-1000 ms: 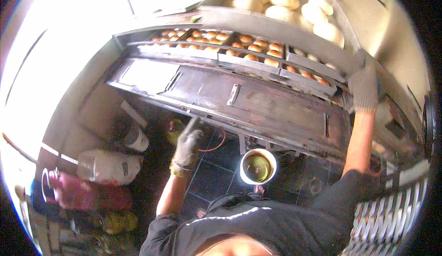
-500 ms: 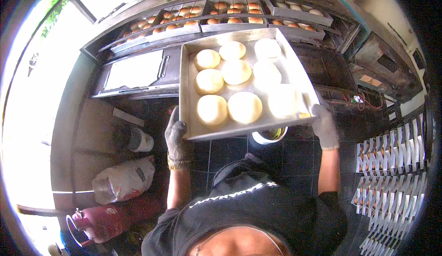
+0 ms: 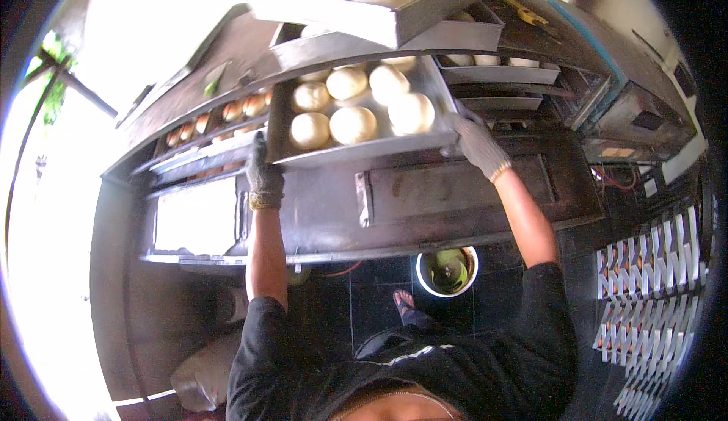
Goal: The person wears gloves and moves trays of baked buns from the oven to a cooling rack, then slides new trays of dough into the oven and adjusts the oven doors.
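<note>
A metal baking tray (image 3: pixel 364 152) holds several round pale buns (image 3: pixel 353 125). Its far end reaches under the upper edge of a dark oven (image 3: pixel 303 228), so the farthest buns are partly hidden. My left hand (image 3: pixel 264 175), in a grey knit glove, is closed on the tray's left near corner. At the right side wall, my right hand (image 3: pixel 478 147) grips the tray in a matching glove. Both arms are stretched forward. Left of the tray, inside the oven, browned buns (image 3: pixel 244 108) sit in another tray. Paler ones (image 3: pixel 487 61) lie in a tray to the right.
Stacked trays of pale dough (image 3: pixel 398 23) stand on the oven top, near a yellow-handled tool (image 3: pixel 525 12). A white bucket (image 3: pixel 447 272) stands on the dark tiled floor by my foot (image 3: pixel 404 300). Many narrow metal trays (image 3: pixel 648 258) are racked at the right. A whitish sack (image 3: pixel 201 375) lies lower left.
Both hands have carried the tray forward, away from my body, and its far end has entered the oven opening. The view has shifted forward, bringing the trays on the oven top into sight.
</note>
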{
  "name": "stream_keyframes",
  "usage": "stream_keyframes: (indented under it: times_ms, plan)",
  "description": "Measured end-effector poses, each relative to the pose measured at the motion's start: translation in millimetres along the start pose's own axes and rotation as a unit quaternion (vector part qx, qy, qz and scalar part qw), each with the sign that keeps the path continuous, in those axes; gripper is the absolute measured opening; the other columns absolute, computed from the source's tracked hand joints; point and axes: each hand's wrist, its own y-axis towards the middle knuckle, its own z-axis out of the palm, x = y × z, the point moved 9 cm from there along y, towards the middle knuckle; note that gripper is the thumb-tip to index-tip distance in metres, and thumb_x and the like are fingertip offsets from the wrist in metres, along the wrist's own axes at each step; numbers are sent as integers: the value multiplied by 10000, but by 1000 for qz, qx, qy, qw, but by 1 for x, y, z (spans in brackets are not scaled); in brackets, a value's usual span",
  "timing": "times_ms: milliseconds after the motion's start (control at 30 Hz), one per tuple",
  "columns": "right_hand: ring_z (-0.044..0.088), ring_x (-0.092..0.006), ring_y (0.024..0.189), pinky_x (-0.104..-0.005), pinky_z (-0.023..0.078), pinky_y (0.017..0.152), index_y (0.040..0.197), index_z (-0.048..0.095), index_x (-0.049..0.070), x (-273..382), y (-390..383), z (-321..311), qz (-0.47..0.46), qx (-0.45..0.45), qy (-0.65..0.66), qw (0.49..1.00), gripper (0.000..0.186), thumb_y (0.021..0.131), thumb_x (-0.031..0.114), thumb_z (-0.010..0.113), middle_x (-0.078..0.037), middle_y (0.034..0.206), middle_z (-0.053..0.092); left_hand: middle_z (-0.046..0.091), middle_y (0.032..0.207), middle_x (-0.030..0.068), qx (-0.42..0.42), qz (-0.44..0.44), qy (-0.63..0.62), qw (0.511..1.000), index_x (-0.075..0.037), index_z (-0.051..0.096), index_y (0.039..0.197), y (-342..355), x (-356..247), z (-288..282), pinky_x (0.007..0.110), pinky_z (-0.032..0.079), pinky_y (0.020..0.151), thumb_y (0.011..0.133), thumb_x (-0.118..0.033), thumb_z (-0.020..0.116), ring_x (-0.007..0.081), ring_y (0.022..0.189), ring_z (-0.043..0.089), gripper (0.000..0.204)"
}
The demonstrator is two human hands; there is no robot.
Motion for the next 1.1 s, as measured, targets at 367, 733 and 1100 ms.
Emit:
stream_keyframes:
  times_ms: [367, 733, 1100]
  plan:
    - [608, -408, 1081, -487, 487, 922, 1184, 612, 57, 62, 124, -90, -67, -217, -628, 745, 501, 849, 429, 640, -207, 1228, 619, 377, 1416, 377, -119, 28, 141, 982, -64, 474, 1391, 89, -16, 118, 505, 293, 1102, 801, -386, 766, 507, 1341, 341, 732]
    - [636, -308, 1032, -390, 500, 922, 1282, 548, 6, 97, 62, -14, -120, -26, -476, 871, 498, 863, 264, 621, -195, 1217, 614, 451, 1427, 294, 26, 18, 26, 999, -63, 521, 1374, 29, -31, 88, 400, 449, 1025, 893, -222, 680, 414, 1294, 491, 531]
    - [604, -367, 1139, -412, 487, 960, 1233, 565, -26, 247, -6, 142, -415, -188, -532, 714, 429, 820, 32, 667, -257, 1175, 631, 459, 1461, 233, 146, -109, -82, 980, 19, 450, 1421, -231, 2, 22, 378, 284, 1152, 891, -203, 660, 331, 1452, 294, 612]
